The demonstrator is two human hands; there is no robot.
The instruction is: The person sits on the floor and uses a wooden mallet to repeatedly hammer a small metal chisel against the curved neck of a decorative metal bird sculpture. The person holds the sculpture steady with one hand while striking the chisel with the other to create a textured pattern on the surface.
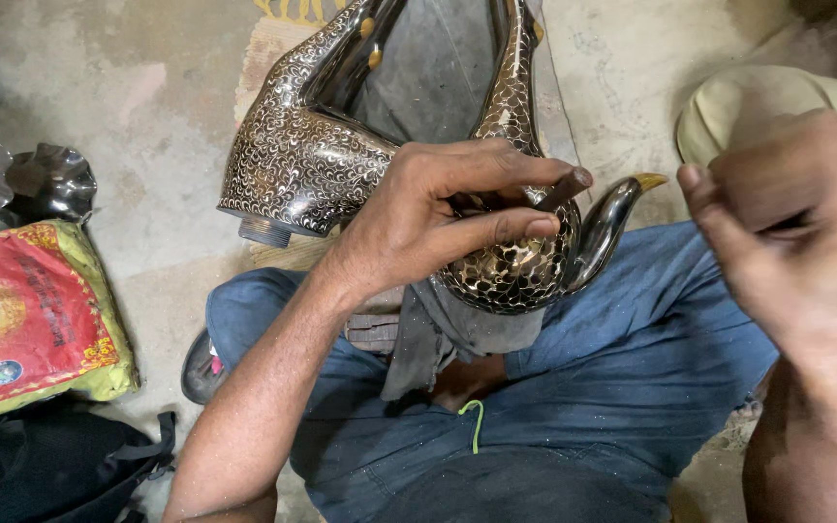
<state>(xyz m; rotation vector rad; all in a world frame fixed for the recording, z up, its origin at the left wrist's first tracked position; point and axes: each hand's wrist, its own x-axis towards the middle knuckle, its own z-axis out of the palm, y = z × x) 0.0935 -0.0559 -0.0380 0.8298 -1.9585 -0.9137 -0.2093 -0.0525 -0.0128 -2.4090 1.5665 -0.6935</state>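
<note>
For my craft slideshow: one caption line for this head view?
Left hand holds a thin dark tool on a black, silver-patterned bird-shaped metal vessel; right hand raised beside it.

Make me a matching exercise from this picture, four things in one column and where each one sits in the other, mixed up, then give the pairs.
Things:
1. engraved metal bird figure
2. printed red and yellow sack
3. left hand
4. right hand

Places:
A. raised at the right edge, touching nothing
B. on the floor at the left
C. across the lap, resting on a grey cloth
D. on the bird's rounded part, holding a thin dark tool

Pairs: 1-C, 2-B, 3-D, 4-A
</note>
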